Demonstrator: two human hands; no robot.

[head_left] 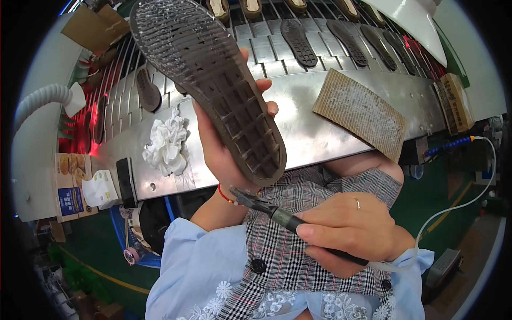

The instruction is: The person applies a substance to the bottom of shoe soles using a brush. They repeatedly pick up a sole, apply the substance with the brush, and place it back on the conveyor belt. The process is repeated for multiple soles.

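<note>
My left hand [224, 144] holds a dark brown shoe sole [205, 74] upright, its gridded inner face turned toward me and its heel end lowest. My right hand [346, 232] grips a thin black pen-like tool [285, 218] whose metal tip points up-left, just under the sole's heel and near my left wrist. A thin white hose [458, 205] runs from the back of the tool off to the right. A red string bracelet sits on my left wrist, and a ring is on my right hand.
A metal bench top [298, 106] runs in front of me, carrying a white crumpled rag [166, 144], a glue-smeared piece of corrugated cardboard [360, 113] and a black block [127, 181]. Behind it a slatted conveyor [277, 48] carries several dark soles. A snack box [69, 186] lies at left.
</note>
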